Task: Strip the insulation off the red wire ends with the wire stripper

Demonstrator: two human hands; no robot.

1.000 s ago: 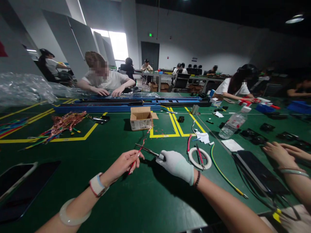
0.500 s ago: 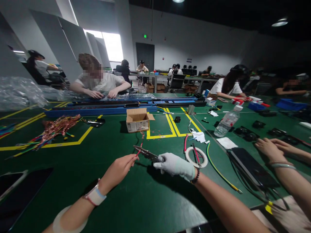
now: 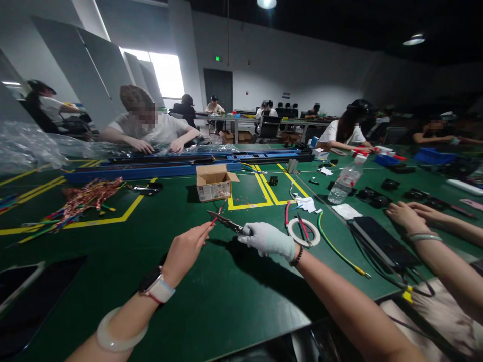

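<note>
My bare left hand is closed, its fingertips pinching a thin red wire that points up toward the small cardboard box. In a white glove, my right hand grips wire-stripping pliers, whose jaws reach left onto the wire just above my left fingertips. Whether the jaws are fully closed on it cannot be made out. Small copper scraps lie on the green table beside the box. To the right of my glove rests a white tape roll with a red-handled tool inside its ring.
Copper strands and coloured wires are heaped at the left. A water bottle, a green-yellow cable and a black power bank-like block lie right. A co-worker's hands rest at the right edge; long blue rails span behind.
The view has shifted slightly, so the surroundings sit a little further left. My left wrist has turned, showing more of the watch. The pliers stay at the red wire.
</note>
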